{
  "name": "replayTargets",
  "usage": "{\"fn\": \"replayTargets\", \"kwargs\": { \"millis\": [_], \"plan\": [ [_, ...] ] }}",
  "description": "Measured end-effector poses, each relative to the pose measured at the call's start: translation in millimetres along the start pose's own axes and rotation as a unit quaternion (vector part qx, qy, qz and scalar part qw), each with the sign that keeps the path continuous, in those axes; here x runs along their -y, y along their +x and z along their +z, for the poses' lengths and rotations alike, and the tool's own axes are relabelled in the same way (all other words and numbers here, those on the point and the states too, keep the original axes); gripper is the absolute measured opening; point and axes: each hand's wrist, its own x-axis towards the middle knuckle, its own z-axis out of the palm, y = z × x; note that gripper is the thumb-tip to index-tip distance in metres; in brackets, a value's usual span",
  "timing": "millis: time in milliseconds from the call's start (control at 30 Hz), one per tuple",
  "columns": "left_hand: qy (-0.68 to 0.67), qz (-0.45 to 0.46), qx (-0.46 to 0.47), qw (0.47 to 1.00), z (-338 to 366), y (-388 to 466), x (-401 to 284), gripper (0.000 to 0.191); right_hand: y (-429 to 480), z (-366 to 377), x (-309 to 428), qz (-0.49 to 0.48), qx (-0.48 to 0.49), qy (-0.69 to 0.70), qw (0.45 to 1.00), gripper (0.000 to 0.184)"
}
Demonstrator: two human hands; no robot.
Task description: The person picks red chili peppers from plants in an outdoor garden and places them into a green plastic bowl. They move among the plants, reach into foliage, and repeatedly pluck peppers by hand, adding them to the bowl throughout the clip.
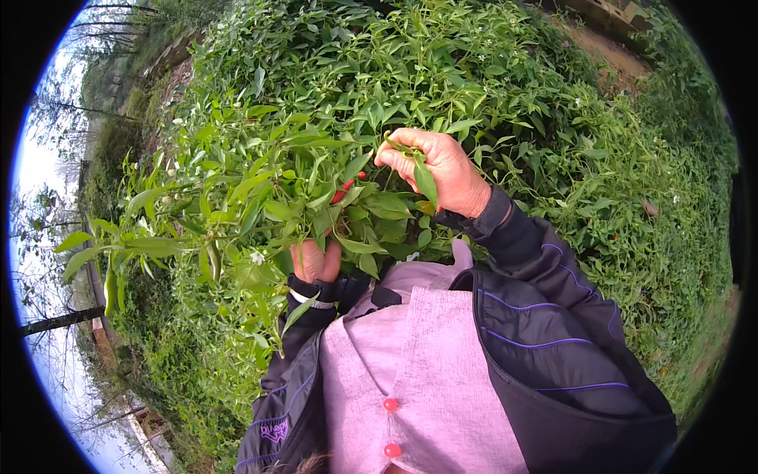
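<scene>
My right hand pinches a thin green sprig, which may include a small chili pepper, between thumb and fingers. From this grip a single green leaf hangs across the palm. Lower and to the left, my left hand is closed around a leafy chili pepper plant; foliage covers part of the fingers and the stems in them. Between both hands, a red chili pepper shows among the leaves. Green chili peppers hang at the plant's left side, one near my left wrist and another farther out.
Dense pepper plants with small white flowers surround both hands. Bare soil and a block edging lie at the upper right. On the far left stand thin trees, with a dark trunk crossing the view's edge.
</scene>
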Motion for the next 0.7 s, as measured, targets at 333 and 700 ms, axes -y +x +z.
{"fn": "replayTargets", "kwargs": {
  "millis": [333,700],
  "plan": [
    [0.243,0.032,0.089,0.965,-29.8,-23.7,-2.7,0.043,15.4,40.8,-17.4,-0.102,0.262,-0.271,0.921,0.035],
    [0.030,-0.031,0.112,0.993,-30.7,-38.7,6.5,0.051,-29.8,40.0,25.4,-0.084,0.212,-0.332,0.916,0.008]
  ]
}}
